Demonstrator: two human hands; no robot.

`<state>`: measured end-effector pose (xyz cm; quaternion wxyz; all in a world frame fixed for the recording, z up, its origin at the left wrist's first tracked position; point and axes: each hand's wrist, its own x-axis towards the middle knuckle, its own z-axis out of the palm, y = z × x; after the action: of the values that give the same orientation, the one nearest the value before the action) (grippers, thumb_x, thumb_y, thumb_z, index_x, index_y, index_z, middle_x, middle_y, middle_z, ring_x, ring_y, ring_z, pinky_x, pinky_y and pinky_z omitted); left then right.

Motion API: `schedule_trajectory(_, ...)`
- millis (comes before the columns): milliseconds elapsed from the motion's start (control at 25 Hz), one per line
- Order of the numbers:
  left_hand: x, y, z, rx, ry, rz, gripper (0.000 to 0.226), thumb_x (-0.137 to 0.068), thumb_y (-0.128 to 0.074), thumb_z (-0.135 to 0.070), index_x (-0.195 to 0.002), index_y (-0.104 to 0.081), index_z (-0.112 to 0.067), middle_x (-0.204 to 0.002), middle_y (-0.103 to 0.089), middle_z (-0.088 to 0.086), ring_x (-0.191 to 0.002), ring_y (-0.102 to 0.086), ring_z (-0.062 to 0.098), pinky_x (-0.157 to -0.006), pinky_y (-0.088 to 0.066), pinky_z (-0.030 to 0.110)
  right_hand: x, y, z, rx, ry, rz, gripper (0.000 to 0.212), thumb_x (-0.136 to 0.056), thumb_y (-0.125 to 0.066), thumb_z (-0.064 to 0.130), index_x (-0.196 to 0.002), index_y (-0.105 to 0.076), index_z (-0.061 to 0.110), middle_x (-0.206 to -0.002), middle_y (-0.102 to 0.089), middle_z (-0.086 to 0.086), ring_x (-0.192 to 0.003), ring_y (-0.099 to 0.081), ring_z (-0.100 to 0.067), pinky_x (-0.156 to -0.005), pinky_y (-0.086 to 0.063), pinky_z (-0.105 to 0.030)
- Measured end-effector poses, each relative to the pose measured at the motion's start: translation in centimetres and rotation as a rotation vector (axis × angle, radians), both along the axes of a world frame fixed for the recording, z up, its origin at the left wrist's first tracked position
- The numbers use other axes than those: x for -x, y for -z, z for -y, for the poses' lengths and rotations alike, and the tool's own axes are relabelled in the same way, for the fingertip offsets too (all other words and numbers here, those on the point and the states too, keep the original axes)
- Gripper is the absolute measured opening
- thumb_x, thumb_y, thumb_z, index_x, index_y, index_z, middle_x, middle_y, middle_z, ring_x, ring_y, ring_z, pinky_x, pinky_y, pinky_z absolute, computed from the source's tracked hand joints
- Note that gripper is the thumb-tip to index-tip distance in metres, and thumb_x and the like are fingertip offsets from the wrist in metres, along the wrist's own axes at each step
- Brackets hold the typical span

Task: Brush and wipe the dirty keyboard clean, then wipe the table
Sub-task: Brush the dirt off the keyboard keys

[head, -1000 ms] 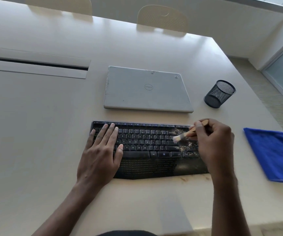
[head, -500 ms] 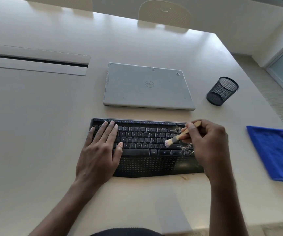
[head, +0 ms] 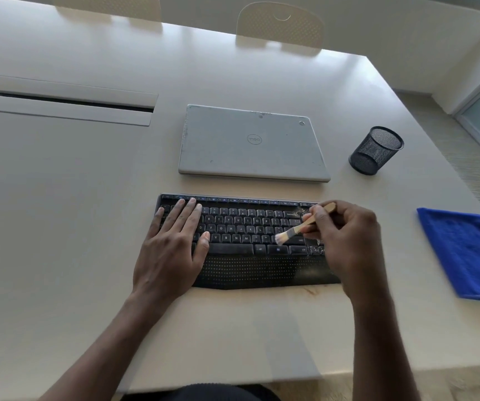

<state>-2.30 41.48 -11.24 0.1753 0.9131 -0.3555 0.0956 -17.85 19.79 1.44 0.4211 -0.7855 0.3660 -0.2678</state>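
A black keyboard (head: 247, 250) with a dotted palm rest lies on the pale table (head: 59, 227), with light crumbs and dust on its right end. My left hand (head: 172, 250) lies flat on the keyboard's left half, fingers straight. My right hand (head: 346, 244) pinches a small wooden-handled brush (head: 299, 227). Its pale bristles touch the lower key rows right of centre, and the hand hides the keyboard's right end. A folded blue cloth (head: 467, 253) lies on the table to the right, apart from both hands.
A closed grey laptop (head: 250, 143) sits just behind the keyboard. A black mesh pen cup (head: 376, 150) stands at the right rear. A long cable slot (head: 62, 101) runs across the table's left. Two chair backs (head: 280, 24) stand beyond the far edge. The table edge runs diagonally on the right.
My right hand has swept the brush leftward and toward me across the keys, from the dusty right end to the lower rows. My left hand stays flat on the keyboard.
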Motion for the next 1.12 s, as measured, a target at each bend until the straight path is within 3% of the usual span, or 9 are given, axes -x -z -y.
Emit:
schedule_trajectory(240, 0.0, 0.0, 0.0, 0.008, 0.000, -0.008, 0.065, -0.105, -0.034, -0.046, -0.160, -0.041, -0.014, -0.168, -0.037, 0.002, -0.158, -0.026, 0.014, -0.130, -0.020, 0.045, 3.0, 0.3, 2.2, 0.190, 0.186, -0.113, 0.020, -0.100, -0.064, 0.023, -0.081, -0.071, 0.019, -0.070, -0.075, 0.004, -0.067, -0.075, -0.017, -0.077, -0.063, -0.049)
schedule_trajectory(440, 0.0, 0.0, 0.0, 0.013, 0.005, -0.017, 0.064, -0.105, -0.034, -0.046, -0.160, -0.041, -0.014, -0.168, -0.036, 0.003, -0.159, -0.025, 0.014, -0.130, -0.020, 0.046, 2.4, 0.2, 0.7, -0.038, 0.058, 0.003, 0.019, -0.101, -0.065, 0.015, -0.084, -0.074, 0.016, -0.075, -0.078, 0.001, -0.067, -0.077, -0.015, -0.077, -0.065, -0.043)
schedule_trajectory(720, 0.1, 0.1, 0.0, 0.012, 0.004, -0.006, 0.064, -0.105, -0.034, -0.046, -0.160, -0.042, -0.013, -0.167, -0.038, 0.004, -0.158, -0.027, 0.017, -0.129, -0.023, 0.048, 2.4, -0.6, 1.8, 0.168, 0.173, -0.053, 0.020, -0.101, -0.064, 0.020, -0.083, -0.074, 0.018, -0.071, -0.075, 0.006, -0.064, -0.075, -0.006, -0.076, -0.064, -0.045)
schedule_trajectory(880, 0.0, 0.1, -0.1, -0.005, 0.007, 0.004, 0.064, -0.105, -0.034, -0.045, -0.160, -0.042, -0.012, -0.167, -0.038, 0.005, -0.158, -0.027, 0.018, -0.128, -0.023, 0.048, -2.4, -0.7, 2.3, 0.061, 0.102, 0.052, 0.019, -0.101, -0.064, 0.018, -0.088, -0.076, 0.010, -0.073, -0.077, -0.002, -0.065, -0.077, -0.014, -0.073, -0.066, -0.042)
schedule_trajectory(1000, 0.0, 0.1, 0.0, -0.010, 0.008, 0.007, 0.064, -0.105, -0.034, -0.045, -0.160, -0.042, -0.012, -0.167, -0.038, 0.005, -0.158, -0.028, 0.019, -0.129, -0.023, 0.048, -4.8, 0.4, 3.1, -0.042, 0.064, 0.022, 0.019, -0.101, -0.065, 0.016, -0.086, -0.075, 0.009, -0.074, -0.077, -0.005, -0.064, -0.077, -0.018, -0.073, -0.066, -0.043)
schedule_trajectory(1120, 0.0, 0.1, -0.1, -0.014, 0.010, 0.012, 0.064, -0.105, -0.035, -0.044, -0.160, -0.041, -0.012, -0.167, -0.037, 0.005, -0.158, -0.027, 0.019, -0.129, -0.022, 0.048, -4.1, 1.0, 4.3, 0.081, 0.135, -0.076, 0.021, -0.100, -0.065, 0.019, -0.084, -0.075, 0.011, -0.071, -0.075, -0.004, -0.061, -0.076, -0.016, -0.071, -0.066, -0.045)
